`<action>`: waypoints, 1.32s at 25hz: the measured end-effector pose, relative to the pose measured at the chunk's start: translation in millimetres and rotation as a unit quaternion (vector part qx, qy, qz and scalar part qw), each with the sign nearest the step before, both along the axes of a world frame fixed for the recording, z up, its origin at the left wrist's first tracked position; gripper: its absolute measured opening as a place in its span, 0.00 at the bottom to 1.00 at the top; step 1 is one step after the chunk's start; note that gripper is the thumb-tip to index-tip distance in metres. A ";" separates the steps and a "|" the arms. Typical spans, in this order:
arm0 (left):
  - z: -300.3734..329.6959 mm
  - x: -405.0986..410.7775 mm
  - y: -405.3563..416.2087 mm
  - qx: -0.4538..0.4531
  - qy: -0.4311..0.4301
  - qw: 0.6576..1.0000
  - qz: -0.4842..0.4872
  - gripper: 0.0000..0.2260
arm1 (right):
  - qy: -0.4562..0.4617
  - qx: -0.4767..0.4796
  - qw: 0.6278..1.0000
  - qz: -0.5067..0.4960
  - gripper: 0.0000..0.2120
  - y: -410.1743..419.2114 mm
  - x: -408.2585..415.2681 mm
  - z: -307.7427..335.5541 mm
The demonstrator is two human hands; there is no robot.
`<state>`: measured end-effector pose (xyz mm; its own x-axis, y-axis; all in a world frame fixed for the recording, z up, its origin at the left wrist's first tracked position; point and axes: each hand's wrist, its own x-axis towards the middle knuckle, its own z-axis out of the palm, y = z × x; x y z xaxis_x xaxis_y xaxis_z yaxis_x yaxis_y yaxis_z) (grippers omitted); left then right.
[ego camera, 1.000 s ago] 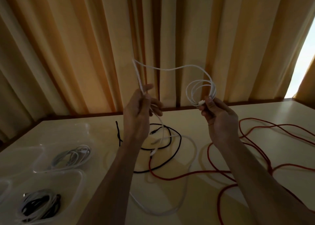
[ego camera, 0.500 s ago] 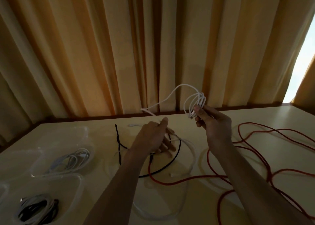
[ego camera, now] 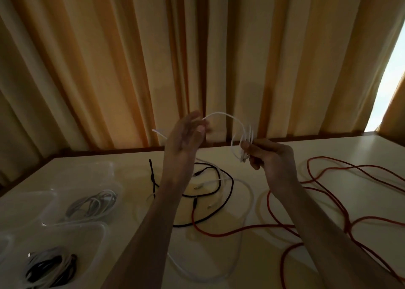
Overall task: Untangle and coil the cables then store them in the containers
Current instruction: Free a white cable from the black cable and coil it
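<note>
Head view: right hand raised above the table, fingers curled and pinching a small coil of white cable; left hand lifted beside it, fingertips pressed together on the same cable's free run, which arcs over to the coil. On the table below the hands, a black cable, another white cable and a red cable lying tangled. At the table's left end, two clear containers, each with coiled cables inside.
</note>
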<state>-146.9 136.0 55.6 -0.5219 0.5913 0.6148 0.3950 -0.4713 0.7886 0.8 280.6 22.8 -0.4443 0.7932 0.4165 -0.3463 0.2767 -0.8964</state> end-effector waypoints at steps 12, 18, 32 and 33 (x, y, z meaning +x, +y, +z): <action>-26.6 -2.9 20.7 -0.158 0.075 0.984 0.028 0.17 | -0.009 0.037 0.982 0.185 0.07 -9.3 4.9 4.5; -14.0 -5.6 10.3 -0.178 -0.131 0.974 -0.049 0.20 | -0.010 0.006 0.993 0.121 0.06 -6.0 0.1 -0.5; -5.0 12.5 10.7 -0.024 -0.322 0.943 -0.083 0.20 | -0.047 0.031 0.987 0.148 0.14 -29.7 -14.0 -2.5; -5.1 11.4 10.9 -0.017 -0.314 0.947 -0.071 0.20 | -0.069 0.036 0.984 0.163 0.14 -29.6 -13.6 -2.7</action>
<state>-135.4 146.9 50.4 -0.6922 0.6967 0.1886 -0.2219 -0.4541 0.8629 -12.8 250.9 20.1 -0.7261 0.5704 0.3840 -0.3029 0.2360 -0.9233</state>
